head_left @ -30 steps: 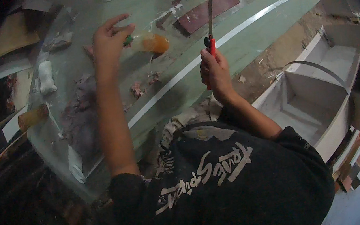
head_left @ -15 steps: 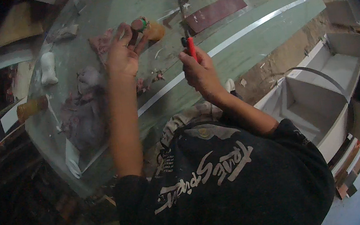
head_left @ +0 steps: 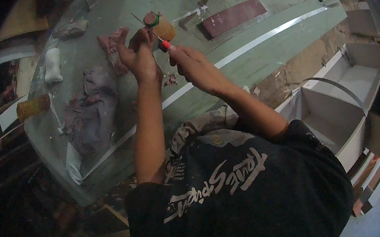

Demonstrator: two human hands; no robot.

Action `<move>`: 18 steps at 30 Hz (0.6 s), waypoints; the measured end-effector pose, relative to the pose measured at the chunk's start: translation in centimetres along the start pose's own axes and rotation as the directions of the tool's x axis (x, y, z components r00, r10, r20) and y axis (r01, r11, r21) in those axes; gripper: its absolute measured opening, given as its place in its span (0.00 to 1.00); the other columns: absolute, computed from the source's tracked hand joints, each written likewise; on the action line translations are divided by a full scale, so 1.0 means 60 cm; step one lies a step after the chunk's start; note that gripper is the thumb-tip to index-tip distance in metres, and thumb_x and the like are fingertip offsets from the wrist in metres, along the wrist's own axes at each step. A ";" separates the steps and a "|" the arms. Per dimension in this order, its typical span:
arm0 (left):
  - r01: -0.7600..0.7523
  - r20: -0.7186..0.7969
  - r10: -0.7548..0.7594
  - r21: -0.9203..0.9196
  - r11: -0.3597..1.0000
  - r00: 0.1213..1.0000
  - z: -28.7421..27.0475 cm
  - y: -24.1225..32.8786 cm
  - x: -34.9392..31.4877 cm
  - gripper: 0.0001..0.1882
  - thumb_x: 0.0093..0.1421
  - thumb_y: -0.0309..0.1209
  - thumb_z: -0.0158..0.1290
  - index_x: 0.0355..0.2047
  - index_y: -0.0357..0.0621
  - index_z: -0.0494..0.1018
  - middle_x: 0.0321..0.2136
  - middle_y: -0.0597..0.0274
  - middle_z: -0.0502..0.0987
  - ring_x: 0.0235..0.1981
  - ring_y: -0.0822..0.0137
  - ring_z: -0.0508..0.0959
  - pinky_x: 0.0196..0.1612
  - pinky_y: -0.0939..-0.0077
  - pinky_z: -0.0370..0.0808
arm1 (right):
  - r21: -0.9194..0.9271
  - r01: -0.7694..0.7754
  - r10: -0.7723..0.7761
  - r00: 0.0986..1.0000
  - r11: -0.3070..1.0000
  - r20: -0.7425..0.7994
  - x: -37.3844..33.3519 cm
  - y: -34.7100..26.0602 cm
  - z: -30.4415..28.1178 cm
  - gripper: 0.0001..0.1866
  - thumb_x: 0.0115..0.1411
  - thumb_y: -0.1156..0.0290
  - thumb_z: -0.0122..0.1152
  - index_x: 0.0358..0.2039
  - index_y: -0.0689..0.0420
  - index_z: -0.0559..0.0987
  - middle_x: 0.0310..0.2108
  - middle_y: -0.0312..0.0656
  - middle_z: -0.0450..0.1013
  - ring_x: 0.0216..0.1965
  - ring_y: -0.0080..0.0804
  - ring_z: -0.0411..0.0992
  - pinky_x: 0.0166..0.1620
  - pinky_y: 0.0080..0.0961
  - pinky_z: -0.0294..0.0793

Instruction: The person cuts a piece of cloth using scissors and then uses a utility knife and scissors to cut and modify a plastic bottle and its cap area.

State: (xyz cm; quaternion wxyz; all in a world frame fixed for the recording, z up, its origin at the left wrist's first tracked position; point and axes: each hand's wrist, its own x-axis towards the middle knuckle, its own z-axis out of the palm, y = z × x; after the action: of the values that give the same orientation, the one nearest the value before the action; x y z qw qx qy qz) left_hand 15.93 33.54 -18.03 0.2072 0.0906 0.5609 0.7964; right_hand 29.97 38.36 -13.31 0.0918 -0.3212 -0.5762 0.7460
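Over the bench [head_left: 240,66] our left hand [head_left: 138,59] grips an orange tube [head_left: 161,27]; our right hand [head_left: 193,64], just beside, clasps a red-handled tool [head_left: 166,45] pointing toward it.

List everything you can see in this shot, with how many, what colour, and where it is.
small jar: one, orange with a dark red and green top, at the left hand's fingertips
red-handled tool: one, red handle, blade hidden, in the right hand
workbench: one, pale green, across the upper half
dark red board: one, on the bench, upper right
rags: a heap, grey and pinkish, left part of the bench
white roll: one, far left of the bench
orange cylinder: one, at the bench's left edge
white cabinet: one, open compartments, on the right
left hand: one, holding the jar
right hand: one, gripping the tool
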 end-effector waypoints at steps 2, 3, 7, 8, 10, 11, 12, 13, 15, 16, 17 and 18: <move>-0.040 -0.005 0.040 0.060 0.997 0.999 0.001 0.001 0.000 0.19 0.61 0.23 0.56 0.52 0.43 0.65 0.50 0.58 0.72 0.45 0.64 0.77 0.46 0.70 0.75 | -0.054 0.008 -0.009 1.000 0.999 -0.008 0.016 0.003 -0.004 0.26 0.69 0.49 0.44 0.30 0.62 0.72 0.23 0.39 0.67 0.26 0.27 0.67 0.31 0.29 0.67; -0.081 -0.013 0.083 0.109 0.991 0.996 0.002 0.000 0.000 0.20 0.61 0.23 0.56 0.52 0.43 0.65 0.50 0.58 0.73 0.46 0.65 0.76 0.46 0.71 0.74 | -0.110 0.029 -0.030 1.000 0.994 -0.007 0.026 0.006 -0.008 0.26 0.69 0.49 0.43 0.30 0.63 0.72 0.22 0.40 0.68 0.26 0.28 0.68 0.31 0.30 0.67; -0.120 -0.049 0.125 0.094 0.988 0.991 0.001 -0.005 -0.001 0.21 0.58 0.21 0.58 0.50 0.41 0.65 0.50 0.53 0.73 0.46 0.66 0.74 0.48 0.73 0.72 | -0.266 0.104 -0.115 0.993 0.958 -0.023 0.040 -0.003 -0.008 0.28 0.69 0.48 0.41 0.32 0.64 0.74 0.22 0.46 0.70 0.27 0.37 0.71 0.33 0.36 0.68; -0.194 -0.052 0.202 0.122 0.973 0.978 0.001 -0.008 0.002 0.21 0.58 0.20 0.58 0.49 0.41 0.64 0.48 0.53 0.73 0.46 0.66 0.75 0.49 0.72 0.71 | -0.269 0.114 -0.124 0.992 0.957 -0.022 0.043 0.000 -0.007 0.28 0.68 0.47 0.42 0.32 0.64 0.74 0.23 0.42 0.69 0.27 0.32 0.69 0.32 0.32 0.66; -0.338 -0.049 0.351 0.180 0.924 0.935 0.003 -0.012 0.009 0.21 0.57 0.19 0.59 0.47 0.42 0.64 0.46 0.52 0.74 0.44 0.66 0.75 0.49 0.70 0.71 | -0.273 0.133 -0.144 0.989 0.953 -0.023 0.049 0.009 -0.007 0.28 0.68 0.46 0.43 0.32 0.62 0.73 0.24 0.34 0.66 0.27 0.22 0.63 0.30 0.25 0.63; -0.441 -0.006 0.464 0.299 0.846 0.886 0.003 -0.012 0.013 0.21 0.56 0.18 0.59 0.46 0.42 0.63 0.44 0.53 0.75 0.43 0.66 0.76 0.50 0.69 0.71 | -0.275 0.116 -0.122 0.992 0.954 -0.006 0.051 0.010 -0.009 0.28 0.68 0.46 0.43 0.32 0.62 0.73 0.24 0.34 0.66 0.27 0.22 0.63 0.30 0.25 0.63; -0.533 0.051 0.563 0.406 0.743 0.825 0.001 -0.009 0.019 0.20 0.56 0.18 0.59 0.45 0.42 0.63 0.42 0.53 0.76 0.42 0.65 0.77 0.51 0.68 0.71 | -0.277 0.100 -0.100 0.995 0.956 0.011 0.053 0.011 -0.011 0.28 0.68 0.46 0.43 0.32 0.63 0.73 0.24 0.34 0.66 0.27 0.22 0.63 0.30 0.25 0.63; -0.610 0.119 0.649 0.499 0.615 0.752 -0.003 -0.007 0.026 0.20 0.56 0.17 0.58 0.44 0.42 0.62 0.41 0.53 0.76 0.42 0.65 0.77 0.52 0.67 0.71 | -0.281 0.085 -0.079 0.996 0.956 0.030 0.056 0.011 -0.013 0.28 0.68 0.46 0.43 0.32 0.63 0.73 0.24 0.34 0.66 0.27 0.22 0.63 0.31 0.25 0.63; -0.708 0.311 0.657 0.487 0.511 0.687 -0.016 -0.001 0.045 0.18 0.56 0.18 0.57 0.43 0.42 0.62 0.39 0.57 0.76 0.42 0.63 0.78 0.55 0.66 0.70 | -0.303 0.110 -0.107 0.994 0.947 0.026 0.061 0.011 -0.017 0.28 0.68 0.46 0.43 0.32 0.62 0.73 0.23 0.33 0.64 0.27 0.21 0.61 0.30 0.25 0.63; -0.754 0.403 0.648 0.473 0.456 0.646 -0.020 0.008 0.050 0.17 0.56 0.18 0.57 0.42 0.42 0.62 0.37 0.58 0.76 0.43 0.63 0.78 0.57 0.66 0.70 | -0.311 0.121 -0.119 0.993 0.943 0.026 0.062 0.011 -0.018 0.28 0.68 0.46 0.43 0.31 0.62 0.73 0.22 0.32 0.63 0.26 0.21 0.61 0.30 0.24 0.62; -0.800 0.488 0.658 0.507 0.321 0.573 -0.023 0.017 0.057 0.16 0.56 0.18 0.56 0.41 0.43 0.62 0.37 0.60 0.77 0.43 0.63 0.79 0.58 0.64 0.69 | -0.298 0.113 -0.106 0.994 0.948 0.042 0.063 0.008 -0.021 0.28 0.69 0.46 0.43 0.31 0.62 0.73 0.22 0.31 0.63 0.26 0.20 0.60 0.29 0.24 0.62; -0.833 0.572 0.651 0.523 0.179 0.499 -0.025 0.028 0.065 0.16 0.56 0.17 0.55 0.39 0.44 0.62 0.37 0.61 0.78 0.43 0.62 0.80 0.59 0.63 0.69 | -0.286 0.105 -0.093 0.994 0.953 0.058 0.065 0.004 -0.023 0.28 0.69 0.46 0.43 0.31 0.62 0.73 0.22 0.30 0.62 0.25 0.20 0.59 0.29 0.24 0.61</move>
State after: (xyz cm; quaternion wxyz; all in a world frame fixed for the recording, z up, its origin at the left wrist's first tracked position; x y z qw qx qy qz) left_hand 11.46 33.49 -17.34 -0.2072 0.5162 0.6897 0.4636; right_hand 27.83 41.37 -15.18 0.0685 -0.2852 -0.6960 0.6554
